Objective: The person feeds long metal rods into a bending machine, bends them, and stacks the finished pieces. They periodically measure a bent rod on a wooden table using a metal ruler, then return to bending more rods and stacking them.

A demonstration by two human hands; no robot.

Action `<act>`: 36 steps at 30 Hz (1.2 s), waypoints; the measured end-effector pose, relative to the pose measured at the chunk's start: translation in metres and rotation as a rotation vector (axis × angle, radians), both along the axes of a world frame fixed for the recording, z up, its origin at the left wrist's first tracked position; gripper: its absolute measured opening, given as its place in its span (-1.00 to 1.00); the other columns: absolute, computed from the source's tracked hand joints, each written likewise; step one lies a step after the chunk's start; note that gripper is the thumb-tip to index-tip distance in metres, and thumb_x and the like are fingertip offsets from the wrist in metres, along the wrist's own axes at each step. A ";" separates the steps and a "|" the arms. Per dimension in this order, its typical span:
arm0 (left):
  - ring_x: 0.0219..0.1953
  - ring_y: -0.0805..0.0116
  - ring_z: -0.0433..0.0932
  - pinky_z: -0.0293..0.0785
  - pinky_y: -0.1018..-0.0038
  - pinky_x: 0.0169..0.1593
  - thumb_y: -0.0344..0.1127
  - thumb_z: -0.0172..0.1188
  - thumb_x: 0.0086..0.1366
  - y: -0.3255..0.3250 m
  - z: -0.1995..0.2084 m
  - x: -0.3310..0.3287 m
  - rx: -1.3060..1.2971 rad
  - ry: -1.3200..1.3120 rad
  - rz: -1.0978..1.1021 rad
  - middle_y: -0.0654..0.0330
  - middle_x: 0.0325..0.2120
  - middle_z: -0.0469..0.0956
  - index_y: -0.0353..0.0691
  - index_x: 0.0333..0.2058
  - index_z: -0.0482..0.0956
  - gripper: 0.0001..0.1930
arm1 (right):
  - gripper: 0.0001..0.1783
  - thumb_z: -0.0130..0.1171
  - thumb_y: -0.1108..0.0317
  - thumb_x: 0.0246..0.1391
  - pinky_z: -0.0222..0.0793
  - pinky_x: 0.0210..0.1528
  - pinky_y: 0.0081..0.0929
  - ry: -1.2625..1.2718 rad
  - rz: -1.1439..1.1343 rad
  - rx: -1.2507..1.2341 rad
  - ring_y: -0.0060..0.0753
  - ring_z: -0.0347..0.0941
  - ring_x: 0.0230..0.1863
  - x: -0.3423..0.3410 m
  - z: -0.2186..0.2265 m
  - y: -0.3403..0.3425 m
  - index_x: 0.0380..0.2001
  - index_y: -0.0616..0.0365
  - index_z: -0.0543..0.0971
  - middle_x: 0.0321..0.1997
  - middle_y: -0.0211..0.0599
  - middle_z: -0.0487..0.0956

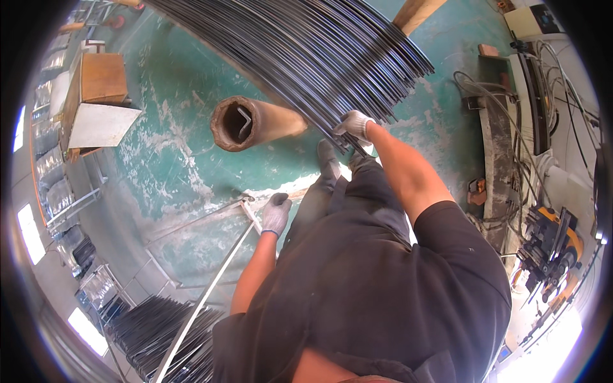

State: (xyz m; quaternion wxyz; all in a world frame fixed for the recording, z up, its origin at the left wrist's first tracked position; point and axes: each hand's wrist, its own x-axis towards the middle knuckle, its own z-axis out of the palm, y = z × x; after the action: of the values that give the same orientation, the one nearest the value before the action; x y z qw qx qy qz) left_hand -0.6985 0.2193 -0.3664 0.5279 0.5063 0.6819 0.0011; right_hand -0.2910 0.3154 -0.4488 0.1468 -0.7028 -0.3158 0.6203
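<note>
Approx. 1 sheaf of long, thin, dark metal rods (300,54) is seen at upper ctr., running diag. from top L toward ctr.; too many rods to be counted. Near the sheaf's lower corner, rod ends are gripped by the R hand (353,124), in 1 whitish knit glove, fingers closed; exact no. of rods held can't be told. The L hand (277,215), in 1 whitish glove w/ grey fingers, is held low, well apart from the sheaf, fingers partly curled; whether anything is held can't be told. Beside it, 1 long white bar (211,290) is seen. Just L of the sheaf, 1 thick-walled brown hollow tube (234,124) is stood on the green worn floor (169,153). Farther out: 1 round pale wooden post (415,14), top R; 1 second pile of dark rods (156,332), lower L; 1 orange-and-black machine (555,252), far R.
</note>
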 end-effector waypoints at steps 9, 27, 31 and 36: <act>-0.10 0.27 0.68 0.60 0.39 0.02 -0.26 0.26 0.35 0.043 0.025 0.066 -0.029 -0.204 0.058 0.00 -0.07 0.69 -0.44 0.12 0.58 -0.54 | -0.45 0.15 0.00 0.26 0.50 0.23 -0.06 -0.331 0.153 0.015 0.13 0.61 0.19 -0.002 0.057 0.000 0.09 0.23 0.65 0.08 0.22 0.68; -0.13 0.11 0.55 0.55 0.19 0.03 -0.18 0.14 0.52 0.167 -0.014 0.259 -0.709 -1.133 0.654 0.08 -0.25 0.56 -0.27 -0.24 0.54 -0.75 | -0.85 0.35 0.48 0.19 0.53 -0.01 -0.06 -0.732 -0.382 -0.446 0.14 0.65 -0.13 0.005 0.275 -0.550 -0.24 0.24 0.57 -0.29 0.07 0.68; -0.15 0.11 0.53 0.53 0.14 0.20 -0.27 0.10 0.51 0.111 0.022 0.266 -0.794 -1.179 0.400 0.08 -0.26 0.54 -0.29 -0.24 0.51 -0.81 | -0.80 0.31 0.16 0.09 0.51 -0.07 -0.02 -1.028 -0.236 -0.223 0.09 0.64 -0.16 -0.006 0.263 -0.489 -0.34 0.04 0.63 -0.32 -0.09 0.69; -0.09 0.09 0.56 0.46 -0.03 0.28 -0.32 0.06 0.53 0.060 0.090 0.318 -0.726 -1.180 0.387 0.07 -0.21 0.58 -0.28 -0.10 0.57 -0.82 | -0.88 0.27 0.28 0.06 0.49 -0.07 0.02 -1.145 -0.364 -0.180 0.09 0.63 -0.21 0.037 0.219 -0.604 -0.41 0.06 0.59 -0.35 -0.13 0.69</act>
State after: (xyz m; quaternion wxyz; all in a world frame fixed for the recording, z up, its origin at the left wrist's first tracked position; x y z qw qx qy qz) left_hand -0.3809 0.2797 -0.2763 0.9339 0.0839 0.3176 0.1413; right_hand -0.2544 -0.2884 -0.2301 -0.0026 -0.9772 -0.1658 0.1329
